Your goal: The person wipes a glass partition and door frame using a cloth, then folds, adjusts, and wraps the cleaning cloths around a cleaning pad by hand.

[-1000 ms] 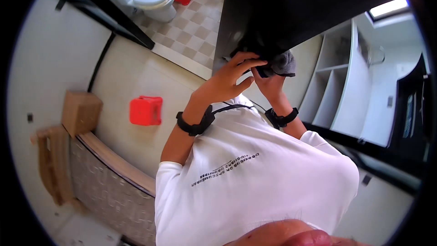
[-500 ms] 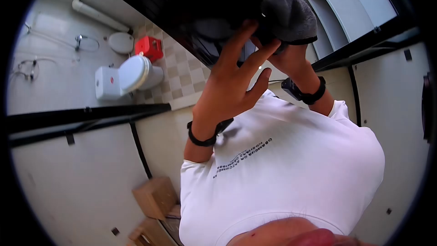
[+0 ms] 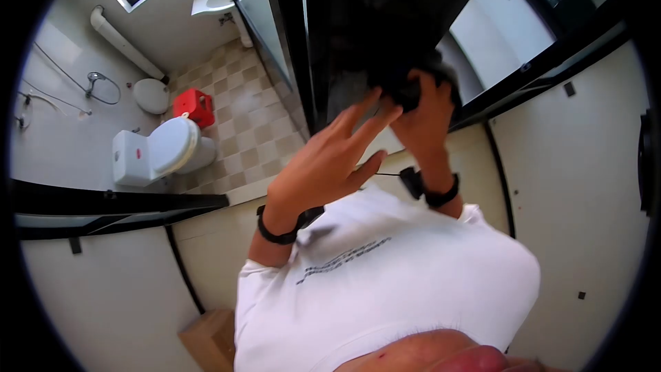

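My left hand [image 3: 322, 162] is raised with its fingers spread. Its fingertips overlap the lower part of a tall, glossy black panel [image 3: 392, 14], and nothing is in its grasp. To the right, my right hand [image 3: 423, 120] is up at the same panel, fingers bent over a dark grey cloth [image 3: 446, 72]. Most of the cloth is lost in shadow and behind the fingers. Black bands with small boxes circle both wrists.
On the left, an opening shows a bathroom with a white toilet [image 3: 171, 145], a red stool [image 3: 194, 107], a washbasin [image 3: 219, 0] and a checkered tile floor [image 3: 241, 96]. Black-framed white panels stand on both sides. A cardboard box [image 3: 210, 341] lies at lower left.
The view has swung, bringing the washbasin and window into sight. My right hand and the cloth have moved down and left along the panel, closer to my left hand, which stays spread.
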A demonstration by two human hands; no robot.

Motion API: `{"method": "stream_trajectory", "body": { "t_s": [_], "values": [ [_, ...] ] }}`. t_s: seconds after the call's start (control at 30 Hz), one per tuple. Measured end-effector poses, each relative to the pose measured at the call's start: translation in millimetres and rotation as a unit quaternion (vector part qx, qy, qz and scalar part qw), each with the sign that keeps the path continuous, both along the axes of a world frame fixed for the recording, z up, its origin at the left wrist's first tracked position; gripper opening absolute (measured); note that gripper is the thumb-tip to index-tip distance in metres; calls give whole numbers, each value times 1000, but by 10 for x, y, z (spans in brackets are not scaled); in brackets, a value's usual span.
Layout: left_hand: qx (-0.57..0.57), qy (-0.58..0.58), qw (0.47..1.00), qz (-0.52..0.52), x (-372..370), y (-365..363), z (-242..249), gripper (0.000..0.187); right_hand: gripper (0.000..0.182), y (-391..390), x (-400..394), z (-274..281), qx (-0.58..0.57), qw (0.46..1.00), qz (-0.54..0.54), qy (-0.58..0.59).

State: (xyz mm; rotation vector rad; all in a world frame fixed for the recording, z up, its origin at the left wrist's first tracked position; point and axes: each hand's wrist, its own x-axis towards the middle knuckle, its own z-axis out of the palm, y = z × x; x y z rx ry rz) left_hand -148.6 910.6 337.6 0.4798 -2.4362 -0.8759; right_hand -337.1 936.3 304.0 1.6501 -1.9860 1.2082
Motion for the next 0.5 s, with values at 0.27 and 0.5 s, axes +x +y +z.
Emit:
{"method": "stream_trajectory", "body": {
  "t_s": [0.27, 0.5],
  "values": [
    [108, 37, 993, 21, 263, -204, -309, 38, 49, -13, 461, -272, 4, 1000, 13, -4],
    [35, 171, 985, 9, 378, -243, -198, 31, 48, -207, 740, -11, -132, 987, 75, -51]
  ]
}}
